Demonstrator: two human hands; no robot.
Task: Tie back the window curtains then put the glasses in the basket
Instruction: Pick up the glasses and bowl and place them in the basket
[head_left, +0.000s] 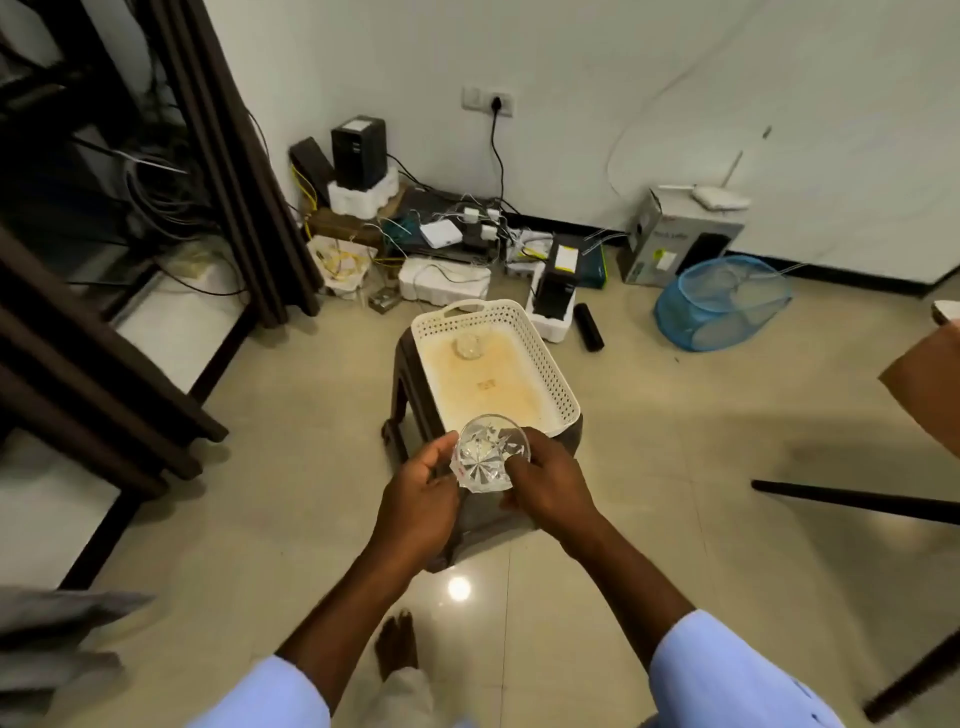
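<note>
A clear cut-glass tumbler (485, 454) is held between my left hand (421, 501) and my right hand (553, 486), just in front of the near rim of the basket. The white perforated basket (556, 371) rests on a dark brown plastic stool (410, 374). Another clear glass (467, 345) stands inside the basket near its far end. The dark brown curtains (234, 171) hang at the left beside the window frame.
Routers, cables, foam blocks and boxes crowd the floor along the far wall (467, 239). A blue mesh bin (719, 301) lies on its side at the right. A dark table leg (852, 501) crosses the right side. My bare foot (397, 644) is on the tiled floor.
</note>
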